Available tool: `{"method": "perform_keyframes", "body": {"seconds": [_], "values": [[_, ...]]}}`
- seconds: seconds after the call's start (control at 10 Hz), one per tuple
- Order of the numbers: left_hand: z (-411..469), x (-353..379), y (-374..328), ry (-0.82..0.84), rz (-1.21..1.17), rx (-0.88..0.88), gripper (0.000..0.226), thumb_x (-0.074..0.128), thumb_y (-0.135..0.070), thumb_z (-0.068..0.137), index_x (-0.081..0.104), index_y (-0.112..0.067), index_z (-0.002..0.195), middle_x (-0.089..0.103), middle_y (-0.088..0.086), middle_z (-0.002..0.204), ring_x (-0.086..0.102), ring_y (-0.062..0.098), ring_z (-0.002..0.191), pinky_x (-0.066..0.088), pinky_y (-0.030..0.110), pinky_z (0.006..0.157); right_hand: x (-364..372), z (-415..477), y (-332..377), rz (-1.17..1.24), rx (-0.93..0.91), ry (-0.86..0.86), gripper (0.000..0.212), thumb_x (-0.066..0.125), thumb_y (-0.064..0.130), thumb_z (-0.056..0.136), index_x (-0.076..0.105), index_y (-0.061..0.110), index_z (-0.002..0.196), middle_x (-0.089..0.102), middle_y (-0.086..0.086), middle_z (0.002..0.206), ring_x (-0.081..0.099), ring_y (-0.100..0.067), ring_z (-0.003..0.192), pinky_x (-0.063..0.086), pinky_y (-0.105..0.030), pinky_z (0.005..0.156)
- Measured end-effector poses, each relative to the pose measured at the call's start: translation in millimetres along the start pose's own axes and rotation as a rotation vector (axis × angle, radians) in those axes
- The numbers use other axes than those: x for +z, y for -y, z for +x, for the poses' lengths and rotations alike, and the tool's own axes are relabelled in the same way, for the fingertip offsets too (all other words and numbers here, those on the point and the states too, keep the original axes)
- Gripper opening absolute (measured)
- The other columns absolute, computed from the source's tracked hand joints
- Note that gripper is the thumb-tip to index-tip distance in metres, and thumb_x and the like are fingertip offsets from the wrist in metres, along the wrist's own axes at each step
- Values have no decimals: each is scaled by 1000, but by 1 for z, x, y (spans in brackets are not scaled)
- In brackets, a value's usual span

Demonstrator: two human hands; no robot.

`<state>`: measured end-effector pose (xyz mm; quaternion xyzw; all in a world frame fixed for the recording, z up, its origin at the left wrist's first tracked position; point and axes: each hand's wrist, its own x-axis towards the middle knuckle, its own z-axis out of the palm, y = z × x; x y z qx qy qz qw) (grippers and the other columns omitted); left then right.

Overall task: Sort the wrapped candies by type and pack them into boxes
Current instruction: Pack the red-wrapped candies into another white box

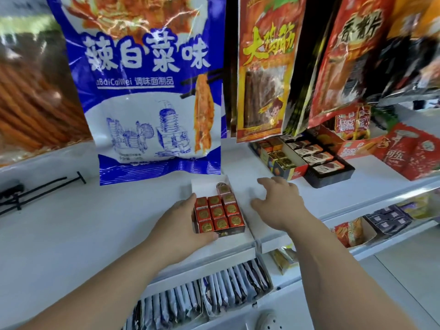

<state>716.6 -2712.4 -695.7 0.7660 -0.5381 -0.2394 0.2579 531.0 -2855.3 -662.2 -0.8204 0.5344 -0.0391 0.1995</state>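
A small open box [204,183] sits on the white shelf, packed with several red-wrapped square candies [217,211] bearing gold discs; two pinkish ones [226,194] lie at its back right. My left hand [183,225] grips the box's left and front side. My right hand [278,201] hovers over the shelf just right of the box, fingers spread and relaxed, holding nothing. Farther right, a colourful box [276,160] holds gold-wrapped candies and a black tray [328,175] holds dark wrapped bars.
A big blue snack bag [147,86] hangs right behind the box, red and orange bags [264,67] to its right. Red packets [412,153] lie at the shelf's right end. Below the shelf edge, bins hold silver-blue sachets [214,296]. Black metal hooks [35,189] lie left.
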Motion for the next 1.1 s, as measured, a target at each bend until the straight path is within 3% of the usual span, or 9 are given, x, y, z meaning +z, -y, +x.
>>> {"method": "perform_keyframes", "body": {"seconds": [0.2, 0.3, 0.5, 0.7, 0.8, 1.0, 1.1], "values": [[55, 30, -34, -98, -31, 40, 36, 75, -48, 66, 63, -36, 98, 69, -13, 93, 65, 6, 86, 57, 36, 78, -8, 20, -34, 172, 90, -19, 70, 47, 42, 88, 29, 19, 152, 28, -5, 157, 19, -35, 145, 22, -51, 116], [80, 41, -50, -149, 11, 22, 32, 78, -45, 70, 66, -32, 97, 71, -9, 94, 67, 12, 86, 57, 36, 77, -8, 22, -50, 253, 155, -5, 65, 45, 35, 92, 29, 17, 152, 24, -4, 160, 12, -32, 148, 23, -52, 115], [133, 59, -66, -221, 60, -71, 36, 73, -44, 72, 67, -29, 105, 70, -3, 101, 66, 20, 89, 56, 33, 75, -1, 28, -56, 254, 143, 54, 64, 41, 28, 96, 17, 22, 155, 15, 2, 164, 0, -30, 151, 5, -54, 118], [163, 65, -73, -236, 117, -86, 42, 71, -47, 76, 64, -26, 112, 68, 0, 102, 66, 24, 92, 57, 35, 76, 2, 33, -56, 248, 122, 73, 69, 40, 26, 94, 11, 28, 156, 8, 6, 165, -5, -27, 152, -1, -57, 117], [169, 65, -71, -226, 132, -68, 50, 68, -55, 71, 62, -28, 113, 67, 0, 103, 65, 22, 91, 58, 38, 77, 1, 32, -56, 256, 118, 73, 69, 41, 27, 94, 12, 29, 156, 9, 7, 165, -4, -26, 152, -2, -57, 117], [155, 61, -72, -207, 151, -50, 55, 61, -68, 67, 58, -37, 112, 65, -8, 101, 65, 18, 90, 54, 29, 69, 0, 30, -54, 287, 123, 54, 67, 44, 27, 92, 20, 27, 155, 16, 5, 164, 1, -27, 152, 3, -57, 117], [131, 49, -79, -247, 160, -65, 61, 66, -65, 74, 51, -33, 124, 58, 0, 118, 59, 21, 104, 53, 35, 83, -5, 25, -49, 349, 109, -50, 61, 49, 31, 90, 35, 25, 149, 38, -2, 154, 31, -31, 142, 27, -53, 114]]}}
